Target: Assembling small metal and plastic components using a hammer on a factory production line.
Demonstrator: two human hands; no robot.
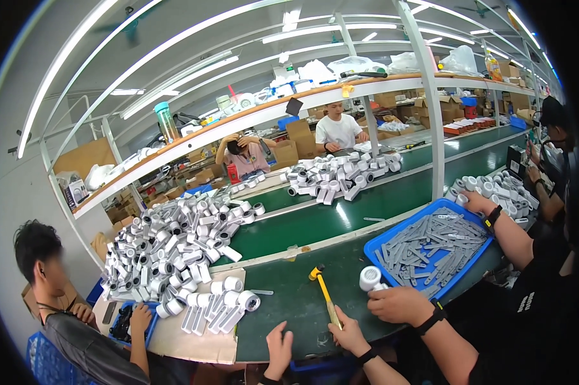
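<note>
In my right hand [350, 332] is a hammer [325, 290] with a yellow handle and a small yellow-and-black head; my fingers wrap the handle's lower end. The hammer's head points away from me over the dark green bench top [270, 321]. To its left, my left hand [278, 347] is raised at the bench's near edge, thumb and fingers apart, holding nothing. Beyond that hand, several white fan-like units [223, 308] with round heads and flat handles lie on a cardboard sheet [206, 350]. One grey strip [262, 292] lies beside them.
A large heap of white units [167, 237] covers the left bench. On my right, a co-worker's hand [402, 305] holds a white unit [370, 278] beside a blue tray [373, 251] of grey strips. A green conveyor belt [341, 218] runs behind; a white post [432, 128] rises there.
</note>
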